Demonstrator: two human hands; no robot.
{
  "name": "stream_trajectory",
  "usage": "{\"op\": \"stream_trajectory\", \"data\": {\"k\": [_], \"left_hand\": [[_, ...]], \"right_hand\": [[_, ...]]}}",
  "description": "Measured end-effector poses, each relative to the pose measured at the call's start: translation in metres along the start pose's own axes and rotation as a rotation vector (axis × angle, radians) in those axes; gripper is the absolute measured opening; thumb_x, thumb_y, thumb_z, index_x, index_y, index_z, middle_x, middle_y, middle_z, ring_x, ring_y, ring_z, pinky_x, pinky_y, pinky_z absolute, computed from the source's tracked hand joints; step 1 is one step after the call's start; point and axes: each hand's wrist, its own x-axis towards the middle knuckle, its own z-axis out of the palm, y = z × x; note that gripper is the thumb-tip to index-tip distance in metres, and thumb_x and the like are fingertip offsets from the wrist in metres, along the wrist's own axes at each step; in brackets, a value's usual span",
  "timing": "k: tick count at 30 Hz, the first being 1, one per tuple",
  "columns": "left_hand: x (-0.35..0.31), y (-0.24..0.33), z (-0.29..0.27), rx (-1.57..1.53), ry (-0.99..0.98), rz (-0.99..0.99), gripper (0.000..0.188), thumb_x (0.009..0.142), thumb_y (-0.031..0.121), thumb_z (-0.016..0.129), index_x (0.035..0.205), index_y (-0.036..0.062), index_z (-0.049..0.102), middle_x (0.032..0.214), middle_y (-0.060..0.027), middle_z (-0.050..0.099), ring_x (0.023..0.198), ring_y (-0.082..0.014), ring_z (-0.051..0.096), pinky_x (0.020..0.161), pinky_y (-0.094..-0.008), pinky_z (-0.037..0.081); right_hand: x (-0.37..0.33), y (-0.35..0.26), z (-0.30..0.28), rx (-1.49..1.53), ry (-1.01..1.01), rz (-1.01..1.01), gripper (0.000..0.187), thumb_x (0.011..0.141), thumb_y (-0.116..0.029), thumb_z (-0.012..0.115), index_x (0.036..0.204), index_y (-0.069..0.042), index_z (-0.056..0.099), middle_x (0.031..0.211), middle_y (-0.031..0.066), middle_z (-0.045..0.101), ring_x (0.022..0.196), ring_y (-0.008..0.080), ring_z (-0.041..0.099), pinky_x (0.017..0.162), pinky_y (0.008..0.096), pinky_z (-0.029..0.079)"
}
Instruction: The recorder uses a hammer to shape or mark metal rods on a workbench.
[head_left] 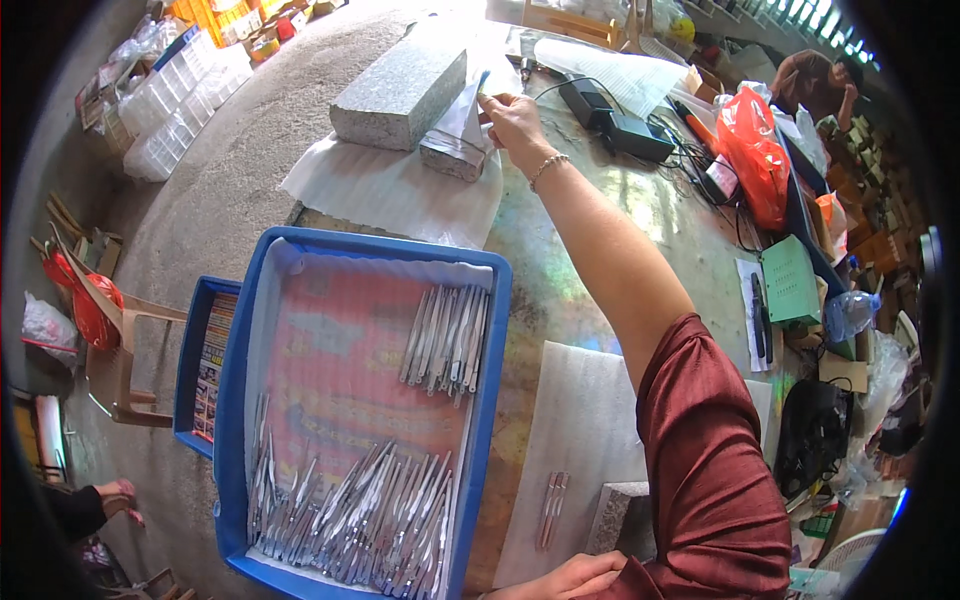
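My right hand (515, 125) reaches far forward, fingers pinched beside a paper-wrapped stone block (455, 150). A thin bluish tip (484, 82) shows at its fingertips; what it belongs to is unclear. A larger grey stone block (400, 85) stands just left. At the lower edge my left hand (575, 578) has its fingers folded together near another small stone block (615, 515); its fingertips are hidden by my sleeve. Slim metal pieces (551, 510) lie on a white foam sheet (530, 470) close by. A blue tray (500, 330) holds many slim, pointed metal pieces (350, 520).
Left of the tray is a smaller blue tray (190, 370), with a brown chair (110, 370) beyond. Black power adapters (630, 135), cables, a red plastic bag (752, 155) and a green box (790, 280) line the right side. Another person (815, 85) sits at the far right.
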Motion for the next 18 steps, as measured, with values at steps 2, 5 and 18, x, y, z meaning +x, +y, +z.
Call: {"op": "stream_trajectory", "data": {"k": [2, 5, 18], "left_hand": [[0.0, 0.001, 0.001, 0.01, -0.005, 0.008, 0.016, 0.098, 0.016, 0.043, 0.095, 0.003, 0.052, 0.063, -0.0065, 0.048, 0.051, -0.0123, 0.044, 0.046, -0.0285, 0.034], [-0.002, 0.004, 0.0, 0.025, 0.0, 0.021, 0.017, 0.098, 0.016, 0.043, 0.095, 0.0029, 0.052, 0.063, -0.0065, 0.048, 0.051, -0.0122, 0.044, 0.046, -0.0283, 0.034], [-0.003, 0.019, -0.001, 0.079, -0.013, 0.059, 0.017, 0.098, 0.017, 0.043, 0.096, 0.0026, 0.052, 0.064, -0.0063, 0.049, 0.052, -0.0121, 0.045, 0.046, -0.0276, 0.034]], "right_hand": [[0.003, 0.001, -0.002, -0.182, -0.013, -0.07, 0.023, 0.089, -0.023, 0.063, 0.086, -0.001, 0.066, 0.071, 0.0063, 0.065, 0.044, 0.006, 0.047, 0.038, 0.0223, 0.037], [0.002, -0.002, 0.001, -0.228, -0.016, -0.104, 0.02, 0.086, -0.02, 0.064, 0.087, 0.0, 0.067, 0.07, 0.005, 0.065, 0.046, 0.0063, 0.049, 0.04, 0.0219, 0.04], [0.001, -0.004, 0.003, -0.057, -0.096, 0.085, 0.021, 0.085, -0.019, 0.063, 0.085, 0.002, 0.065, 0.066, 0.0048, 0.061, 0.046, 0.0072, 0.051, 0.038, 0.0212, 0.038]]}}
